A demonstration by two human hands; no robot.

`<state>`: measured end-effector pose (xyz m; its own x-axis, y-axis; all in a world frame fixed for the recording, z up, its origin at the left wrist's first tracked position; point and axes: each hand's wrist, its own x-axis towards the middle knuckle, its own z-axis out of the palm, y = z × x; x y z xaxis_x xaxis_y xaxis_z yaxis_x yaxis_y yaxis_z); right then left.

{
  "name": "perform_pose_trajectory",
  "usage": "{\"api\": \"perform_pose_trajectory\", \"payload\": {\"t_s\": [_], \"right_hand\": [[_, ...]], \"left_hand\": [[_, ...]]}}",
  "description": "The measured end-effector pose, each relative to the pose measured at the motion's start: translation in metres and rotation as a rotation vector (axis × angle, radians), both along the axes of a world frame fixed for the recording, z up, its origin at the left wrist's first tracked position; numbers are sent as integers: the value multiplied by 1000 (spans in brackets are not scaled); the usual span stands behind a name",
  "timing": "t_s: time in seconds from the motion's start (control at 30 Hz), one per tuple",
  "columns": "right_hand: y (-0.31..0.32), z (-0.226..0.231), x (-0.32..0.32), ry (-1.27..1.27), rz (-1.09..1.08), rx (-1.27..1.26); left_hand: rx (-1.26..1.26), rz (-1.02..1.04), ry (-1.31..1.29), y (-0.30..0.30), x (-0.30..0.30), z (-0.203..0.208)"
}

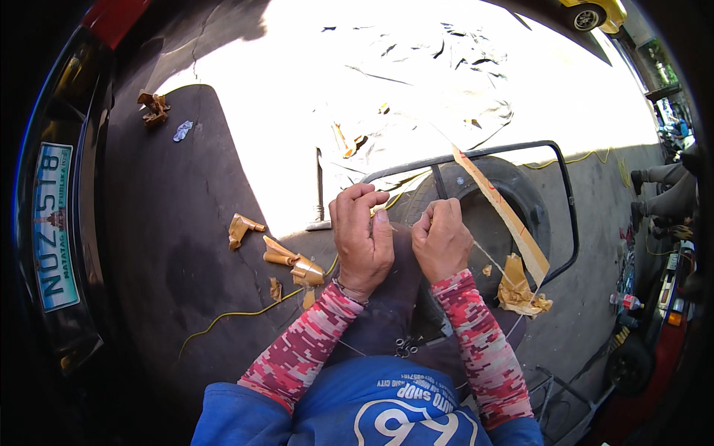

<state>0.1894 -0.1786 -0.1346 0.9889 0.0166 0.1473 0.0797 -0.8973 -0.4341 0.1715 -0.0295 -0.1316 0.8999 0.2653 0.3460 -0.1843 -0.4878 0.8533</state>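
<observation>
My left hand (361, 241) is raised over my lap, its fingers loosely bent and the thumb apart; nothing shows between them. Close to its right, my right hand (443, 241) is closed, thumb against the curled fingers. Whatever it pinches, if anything, is hidden. Just right of that hand, a long torn strip of brown paper (506, 215) slants across a black metal tube frame (569, 197) and a tire (487, 175). I cannot tell what supports the strip. Crumpled brown paper (518, 286) is below its lower end.
More crumpled brown paper (294, 260) is scattered on the floor at left, near a yellow cord (223, 318). A dark car bumper with a plate (57, 227) stands at far left. At right are a plastic bottle (627, 301) and a person's legs (662, 191).
</observation>
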Motion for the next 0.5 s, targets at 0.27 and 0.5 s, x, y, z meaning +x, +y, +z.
{"api": "perform_pose_trajectory", "payload": {"t_s": [0.27, 0.5], "right_hand": [[-11, 4, -5, -84, -8, 264], [-3, 19, -7, -35, -53, 201]], "left_hand": [[21, -12, 4, 0, 2, 1], [11, -14, -2, 0, 2, 1]]}}
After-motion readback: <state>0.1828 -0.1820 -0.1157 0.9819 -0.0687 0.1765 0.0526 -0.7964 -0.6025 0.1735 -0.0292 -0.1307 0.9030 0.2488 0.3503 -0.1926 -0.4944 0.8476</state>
